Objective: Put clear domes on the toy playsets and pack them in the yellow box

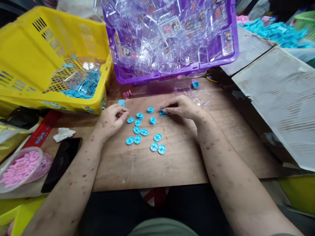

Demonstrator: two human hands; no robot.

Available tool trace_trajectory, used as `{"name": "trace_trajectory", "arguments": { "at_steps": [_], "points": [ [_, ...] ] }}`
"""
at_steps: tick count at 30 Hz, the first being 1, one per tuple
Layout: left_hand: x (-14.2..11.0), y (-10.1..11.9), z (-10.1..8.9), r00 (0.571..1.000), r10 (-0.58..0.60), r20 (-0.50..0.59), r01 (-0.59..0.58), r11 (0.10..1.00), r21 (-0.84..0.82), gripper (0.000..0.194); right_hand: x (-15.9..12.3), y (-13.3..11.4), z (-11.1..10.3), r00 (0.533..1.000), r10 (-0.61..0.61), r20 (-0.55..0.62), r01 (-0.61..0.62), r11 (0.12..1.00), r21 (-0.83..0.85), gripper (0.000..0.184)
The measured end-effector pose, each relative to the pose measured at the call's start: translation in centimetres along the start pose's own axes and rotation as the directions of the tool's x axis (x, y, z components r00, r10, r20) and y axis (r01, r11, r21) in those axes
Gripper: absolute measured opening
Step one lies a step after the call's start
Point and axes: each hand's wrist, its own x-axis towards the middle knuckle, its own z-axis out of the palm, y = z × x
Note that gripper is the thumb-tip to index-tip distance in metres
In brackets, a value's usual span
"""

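Note:
Several small round blue plastic pieces (144, 132) lie spread over the wooden table between my hands, some with a cross-shaped rib facing up. At the right of this group, my right hand (183, 106) has its thumb and fingertips closed on one blue round plastic piece (162, 113), low at the tabletop. My left hand (110, 119) rests at the left of the group with fingers curled and the thumb near the index tip. Whatever it may hold is hidden. Closest to its thumb is another blue disc (130, 120), and a light blue piece (121, 103) lies just beyond its knuckles.
A yellow basket (104, 77) with blue parts stands back left; a purple crate (147, 78) of clear packages stands behind. Pink pieces (127, 94) and clear plastic shells (203, 98) lie before the crate. At left are a phone (61, 162) and a pink-filled tub (39, 160); at right, cardboard (275, 85).

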Motion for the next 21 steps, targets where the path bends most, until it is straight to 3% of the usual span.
{"name": "trace_trajectory", "arguments": {
  "at_steps": [8,13,21],
  "points": [
    [-0.17,-0.08,-0.16,0.999,0.04,-0.007,-0.041,0.997,-0.073,0.029,-0.08,0.15,-0.02,1.0,-0.004,0.029,0.003,1.0,0.016,0.029],
    [-0.25,0.03,-0.29,0.998,0.061,-0.007,-0.062,0.994,-0.095,0.028,-0.02,0.17,0.17,0.999,0.023,-0.04,-0.021,0.998,0.054,0.039],
    [-0.18,-0.26,-0.32,0.997,0.074,-0.003,-0.074,0.992,-0.105,0.028,0.03,0.2,0.5,0.999,0.015,-0.029,-0.016,1.0,-0.025,0.028]
  ]
}}
